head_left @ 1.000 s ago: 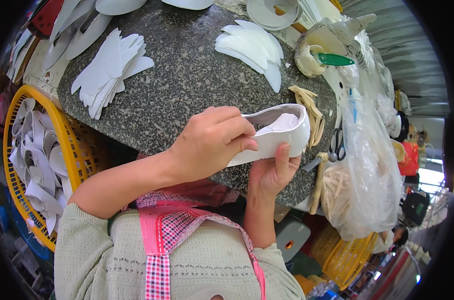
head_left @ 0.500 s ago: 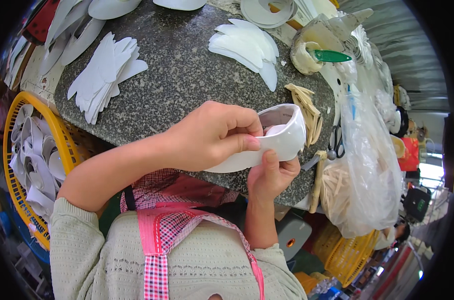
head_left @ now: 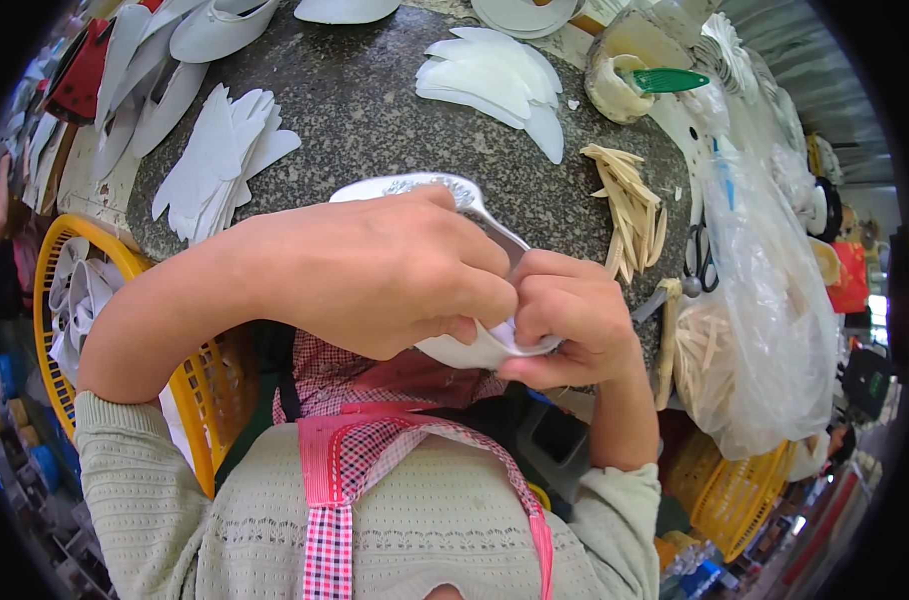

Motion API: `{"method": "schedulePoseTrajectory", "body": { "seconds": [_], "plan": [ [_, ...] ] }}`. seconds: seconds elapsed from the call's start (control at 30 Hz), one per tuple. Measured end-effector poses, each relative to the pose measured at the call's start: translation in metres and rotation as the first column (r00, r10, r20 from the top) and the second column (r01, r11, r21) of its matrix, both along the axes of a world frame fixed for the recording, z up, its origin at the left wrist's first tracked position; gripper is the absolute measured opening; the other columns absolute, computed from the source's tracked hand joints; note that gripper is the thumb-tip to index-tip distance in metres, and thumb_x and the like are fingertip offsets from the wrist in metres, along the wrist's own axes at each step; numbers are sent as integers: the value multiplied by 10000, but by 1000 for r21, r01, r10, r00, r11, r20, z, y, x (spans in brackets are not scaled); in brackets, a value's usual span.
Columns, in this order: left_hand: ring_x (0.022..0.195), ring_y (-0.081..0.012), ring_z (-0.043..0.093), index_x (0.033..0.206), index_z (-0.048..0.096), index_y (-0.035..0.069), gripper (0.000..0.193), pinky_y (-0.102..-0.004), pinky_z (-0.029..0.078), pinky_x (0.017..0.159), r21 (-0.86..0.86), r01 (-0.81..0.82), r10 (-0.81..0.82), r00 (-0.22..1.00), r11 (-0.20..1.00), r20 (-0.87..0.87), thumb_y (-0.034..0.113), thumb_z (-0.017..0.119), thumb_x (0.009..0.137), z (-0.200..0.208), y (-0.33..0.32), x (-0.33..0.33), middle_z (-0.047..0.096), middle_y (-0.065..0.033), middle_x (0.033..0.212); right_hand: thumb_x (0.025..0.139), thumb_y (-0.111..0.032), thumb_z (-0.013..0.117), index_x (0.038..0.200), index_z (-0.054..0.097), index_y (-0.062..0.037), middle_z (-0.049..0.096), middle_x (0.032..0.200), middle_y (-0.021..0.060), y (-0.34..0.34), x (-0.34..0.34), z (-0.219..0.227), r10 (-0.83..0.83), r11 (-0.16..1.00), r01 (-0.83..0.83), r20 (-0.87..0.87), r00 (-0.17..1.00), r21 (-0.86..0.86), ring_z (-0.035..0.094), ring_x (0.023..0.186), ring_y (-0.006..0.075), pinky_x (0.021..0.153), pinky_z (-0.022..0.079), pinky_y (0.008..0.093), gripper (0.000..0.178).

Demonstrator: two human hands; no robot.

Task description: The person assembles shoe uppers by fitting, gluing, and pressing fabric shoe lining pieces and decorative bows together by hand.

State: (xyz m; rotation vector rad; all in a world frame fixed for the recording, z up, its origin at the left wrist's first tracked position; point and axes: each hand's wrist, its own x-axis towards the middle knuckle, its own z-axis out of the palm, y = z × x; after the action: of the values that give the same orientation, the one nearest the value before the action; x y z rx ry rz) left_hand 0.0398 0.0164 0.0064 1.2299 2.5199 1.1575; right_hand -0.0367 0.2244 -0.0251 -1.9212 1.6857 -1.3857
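My left hand and my right hand are closed on a white shoe upper, held at the near edge of the stone worktop. Its far end, with a grey floral pattern, shows beyond my left hand. The left fingers reach down into the opening, their tips partly hidden. With thumb and bent fingers my right hand pinches the rim on the other side. White lining shows between the two hands.
Flat white stiffener pieces lie left, with another fanned stack behind. At right are thin wooden sticks, a glue pot with a green-handled tool, scissors and a plastic bag. A yellow basket stands left.
The shoe upper has been turned and tipped, so its patterned end now points away to the left. My right hand has moved up from underneath onto the rim; my left has come nearer.
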Motion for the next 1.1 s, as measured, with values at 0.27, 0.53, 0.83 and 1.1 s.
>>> {"method": "schedulePoseTrajectory", "body": {
  "seconds": [0.27, 0.53, 0.83, 1.1],
  "plan": [
    [661, -72, 455, 752, 590, 127, 138, -302, 262, 639, -232, -490, 139, 608, 841, -782, 196, 620, 636, -68, -19, -2, 376, 29, 684, 614, -43, 601, 836, 555, 5, 536, 793, 98, -7, -7, -40, -277, 909, 413, -672, 686, 47, 544, 717, 242, 576, 473, 330, 232],
    [783, -83, 490, 981, 634, 56, 312, -299, 273, 617, -295, -602, 253, 660, 742, -708, 168, 584, 694, -112, 13, 32, 511, 22, 886, 629, -57, 541, 957, 574, 81, 545, 882, 139, -3, 25, -83, -353, 854, 520, -738, 575, -3, 550, 783, 232, 668, 490, 283, 358],
    [749, -112, 511, 975, 621, 73, 279, -305, 307, 599, -311, -624, 446, 753, 717, -483, 131, 580, 706, -92, 17, 21, 535, 18, 832, 675, -23, 530, 1069, 532, 94, 525, 1059, 183, -4, 26, -74, -292, 831, 540, -721, 628, 134, 526, 921, 295, 803, 463, 360, 410],
    [635, -127, 542, 821, 612, 114, 142, -276, 348, 542, -150, -785, 579, 557, 601, -595, 130, 604, 681, -107, 34, -3, 504, 16, 753, 651, -48, 555, 956, 589, 98, 498, 965, 139, -3, 20, -77, -311, 880, 473, -688, 656, 54, 530, 883, 272, 711, 483, 336, 340]
  ]
}}
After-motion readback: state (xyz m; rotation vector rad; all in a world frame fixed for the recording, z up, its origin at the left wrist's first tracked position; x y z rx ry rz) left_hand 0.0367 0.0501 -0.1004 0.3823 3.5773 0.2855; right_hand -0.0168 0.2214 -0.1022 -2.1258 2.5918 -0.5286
